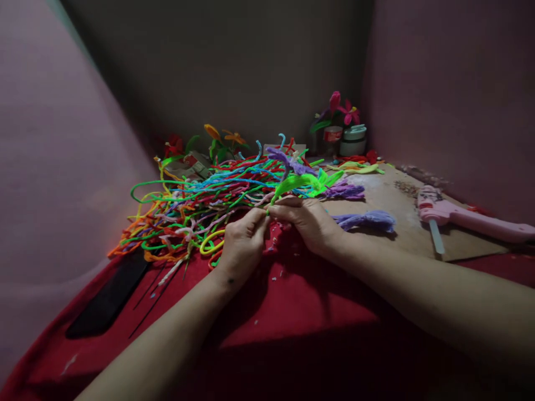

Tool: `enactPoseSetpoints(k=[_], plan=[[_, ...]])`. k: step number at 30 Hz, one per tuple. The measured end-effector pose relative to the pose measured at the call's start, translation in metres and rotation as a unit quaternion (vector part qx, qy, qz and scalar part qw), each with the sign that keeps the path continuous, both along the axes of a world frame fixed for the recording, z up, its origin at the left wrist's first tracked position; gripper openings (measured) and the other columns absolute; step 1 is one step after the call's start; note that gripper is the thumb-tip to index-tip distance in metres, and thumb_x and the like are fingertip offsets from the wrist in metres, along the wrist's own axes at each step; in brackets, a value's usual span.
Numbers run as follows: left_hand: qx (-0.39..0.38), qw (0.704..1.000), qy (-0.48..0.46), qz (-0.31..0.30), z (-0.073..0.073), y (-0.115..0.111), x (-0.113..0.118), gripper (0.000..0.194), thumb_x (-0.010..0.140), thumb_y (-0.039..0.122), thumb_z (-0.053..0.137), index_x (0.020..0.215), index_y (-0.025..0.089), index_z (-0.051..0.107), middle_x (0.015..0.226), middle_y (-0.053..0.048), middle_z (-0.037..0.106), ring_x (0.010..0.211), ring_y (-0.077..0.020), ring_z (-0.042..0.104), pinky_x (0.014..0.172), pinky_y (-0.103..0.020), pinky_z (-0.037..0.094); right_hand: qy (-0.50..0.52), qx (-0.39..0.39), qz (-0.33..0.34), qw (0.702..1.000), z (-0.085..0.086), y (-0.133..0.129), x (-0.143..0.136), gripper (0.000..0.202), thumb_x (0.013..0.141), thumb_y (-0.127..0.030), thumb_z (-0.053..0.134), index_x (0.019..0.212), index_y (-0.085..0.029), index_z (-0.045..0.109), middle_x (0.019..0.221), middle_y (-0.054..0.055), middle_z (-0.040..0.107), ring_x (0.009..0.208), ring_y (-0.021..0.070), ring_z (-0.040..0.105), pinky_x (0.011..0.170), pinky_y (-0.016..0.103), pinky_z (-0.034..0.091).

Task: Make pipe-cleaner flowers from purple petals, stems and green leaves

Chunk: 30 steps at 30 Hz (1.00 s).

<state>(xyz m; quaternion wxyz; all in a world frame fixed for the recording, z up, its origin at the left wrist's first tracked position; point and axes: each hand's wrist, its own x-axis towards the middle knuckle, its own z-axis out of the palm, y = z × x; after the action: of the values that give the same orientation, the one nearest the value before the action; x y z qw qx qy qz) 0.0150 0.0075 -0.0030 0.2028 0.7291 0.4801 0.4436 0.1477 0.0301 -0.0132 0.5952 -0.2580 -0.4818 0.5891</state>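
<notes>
Both hands meet near the middle of the view, fingertips almost touching. My left hand (246, 236) is closed in a pinch on the lower end of a bright green fuzzy stem piece (297, 181). My right hand (307, 220) pinches the same piece just beside it. Its wide leaf-like part rises from the fingers and bends over to the right. Behind the hands lies a tangled heap of coloured pipe cleaners (225, 186). Purple fuzzy bundles (368, 221) rest to the right of my right hand.
A pink glue gun (480, 219) lies at the right on a brown board (401, 223). A black flat object (108, 295) and thin dark sticks (152, 306) are at the left on the red cloth (284, 317). Fuzzy flowers, a jar (353, 141) and walls stand behind.
</notes>
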Motion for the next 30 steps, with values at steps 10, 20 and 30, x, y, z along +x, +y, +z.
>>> enactPoseSetpoints(k=[10, 20, 30], plan=[[-0.313, 0.88, -0.32, -0.161, 0.012, 0.006, -0.004, 0.016, 0.075, 0.025, 0.062, 0.07, 0.015, 0.05, 0.049, 0.007, 0.045, 0.032, -0.0021, 0.035, 0.034, -0.014, 0.027, -0.021, -0.001, 0.044, 0.999, 0.011, -0.007, 0.004, 0.016, 0.07, -0.024, 0.062, 0.057, -0.015, 0.059, 0.056, -0.001, 0.057, 0.057, 0.0106, 0.05, 0.061, 0.028, 0.038], [-0.341, 0.824, -0.357, -0.278, 0.007, 0.009, -0.01, 0.013, 0.08, 0.024, 0.058, 0.073, 0.014, 0.052, 0.048, 0.008, 0.042, 0.031, -0.0013, 0.03, 0.033, -0.013, 0.028, -0.029, 0.038, 0.07, 0.996, 0.007, 0.001, 0.007, 0.011, 0.07, -0.02, 0.063, 0.075, -0.014, 0.07, 0.065, -0.001, 0.062, 0.064, 0.0099, 0.051, 0.066, 0.025, 0.038], [-0.374, 0.787, -0.371, -0.322, 0.007, 0.012, -0.017, 0.008, 0.081, 0.019, 0.053, 0.076, 0.013, 0.056, 0.049, 0.007, 0.04, 0.029, -0.0002, 0.025, 0.029, -0.012, 0.027, -0.005, 0.061, 0.163, 0.985, -0.004, 0.01, 0.009, 0.019, 0.073, -0.022, 0.062, 0.09, -0.018, 0.071, 0.071, 0.0, 0.064, 0.068, 0.0112, 0.054, 0.071, 0.027, 0.039]])
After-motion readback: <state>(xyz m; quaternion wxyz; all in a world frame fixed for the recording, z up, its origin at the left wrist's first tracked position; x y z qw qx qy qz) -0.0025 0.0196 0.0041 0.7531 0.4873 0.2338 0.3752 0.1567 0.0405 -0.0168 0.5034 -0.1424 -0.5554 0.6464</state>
